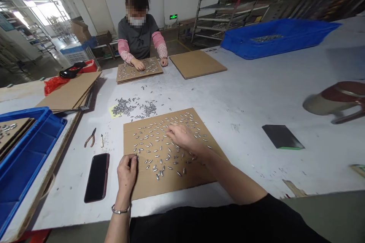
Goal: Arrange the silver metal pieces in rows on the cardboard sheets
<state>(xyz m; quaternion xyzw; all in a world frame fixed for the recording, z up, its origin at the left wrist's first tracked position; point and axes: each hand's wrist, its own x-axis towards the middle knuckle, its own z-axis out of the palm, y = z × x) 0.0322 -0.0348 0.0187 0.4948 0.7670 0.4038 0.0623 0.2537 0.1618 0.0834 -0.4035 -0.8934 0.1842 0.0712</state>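
Note:
A brown cardboard sheet (154,190) lies on the white table in front of me, with several small silver spindle-shaped pieces (170,168) spread over it. My left hand (127,171) is at the sheet's left edge, thumb and fingers closed in a pinch by one of the pieces; what they hold is too small to make out. Over the upper middle of the sheet is my right hand (182,136), its fingertips drawn together among the pieces, and anything between them is hidden. Beyond the sheet's far left edge sits a loose pile of the same pieces (122,107).
Left of the sheet are a phone (97,177), pliers (90,138) and a blue crate (28,159). Across the table a person (138,38) works over another cardboard stack (139,79). A blue tray (242,47), a black block (282,136) and a brown-red object (336,97) are to the right.

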